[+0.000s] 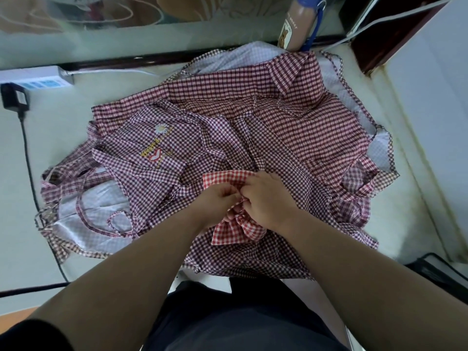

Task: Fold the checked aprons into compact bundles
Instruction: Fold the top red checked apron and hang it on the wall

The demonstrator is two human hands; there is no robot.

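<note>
Curled tight, fingertips meeting: left hand (222, 198) and right hand (269, 198), both pinching gathered middle of red checked apron bundle (234, 233). Long axis near-to-far, far end leaning left. Resting on spread maroon checked aprons (291, 127), atop pale table (410, 203), near its front edge.

Both bare forearms are held forward and converging, the left hand (222, 197) and right hand (269, 198) set fingertip to fingertip, fingers curled and pinched on a red checked bundle (234, 231).
</note>
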